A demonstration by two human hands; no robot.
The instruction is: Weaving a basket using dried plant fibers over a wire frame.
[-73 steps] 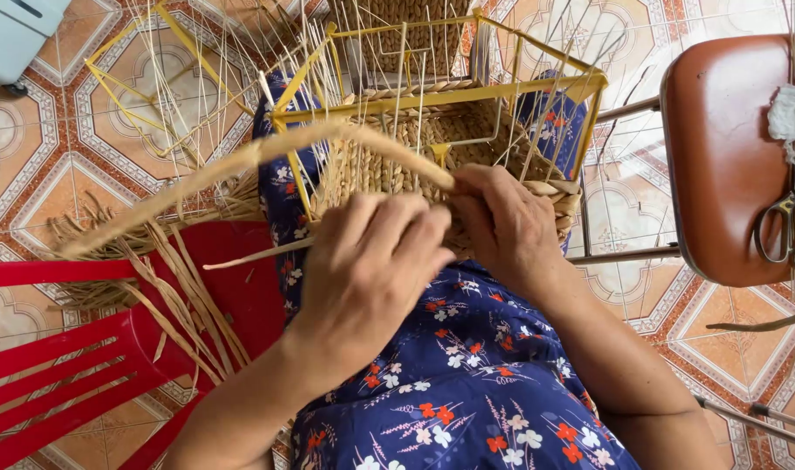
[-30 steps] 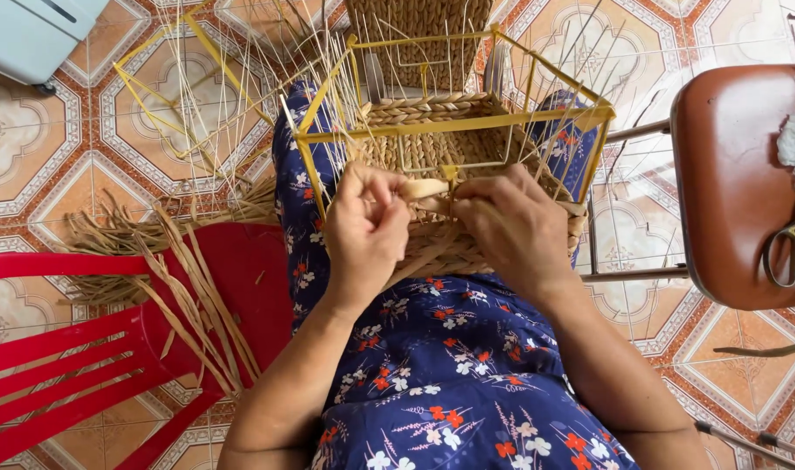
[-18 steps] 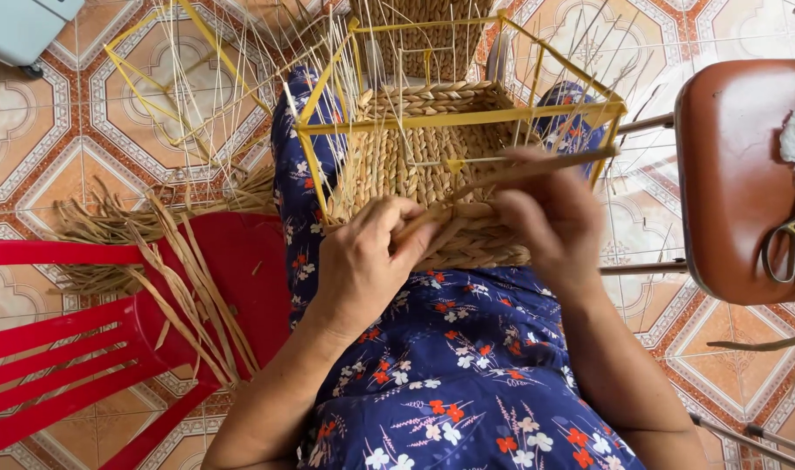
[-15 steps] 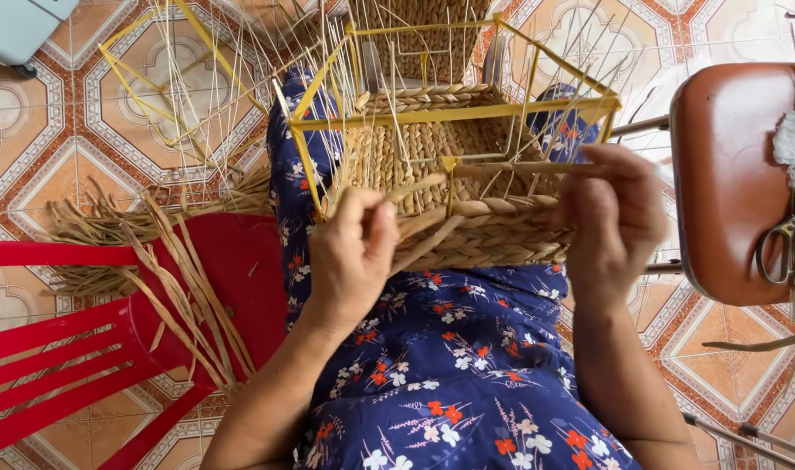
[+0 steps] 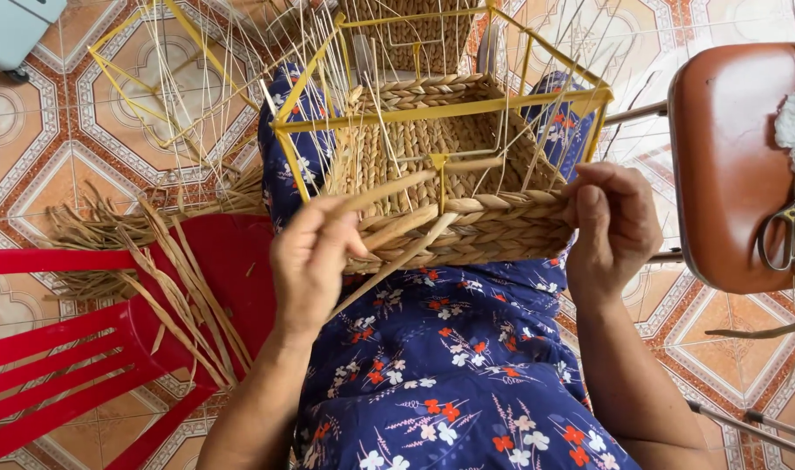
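Patterned floor tiles (image 5: 58,174) lie under a red chair (image 5: 84,348) and a brown stool (image 5: 728,174). On the lap, the left hand (image 5: 310,261) pinches straw strands (image 5: 389,235); the right hand (image 5: 615,226) clamps the woven basket (image 5: 467,235) at its right edge.

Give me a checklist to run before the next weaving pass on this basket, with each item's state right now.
1. Left hand grips the loose fibre strands: ok.
2. Right hand pinches the woven rim at the basket's right corner: ok.
3. Basket rests steady on the lap, inside the yellow wire frame: ok.
4. Spare strands lie on the red chair beside the left hand: ok.
5. Scissors on the brown stool, near the right hand: ok.
6. Strand end tucked behind an upright: cannot tell.
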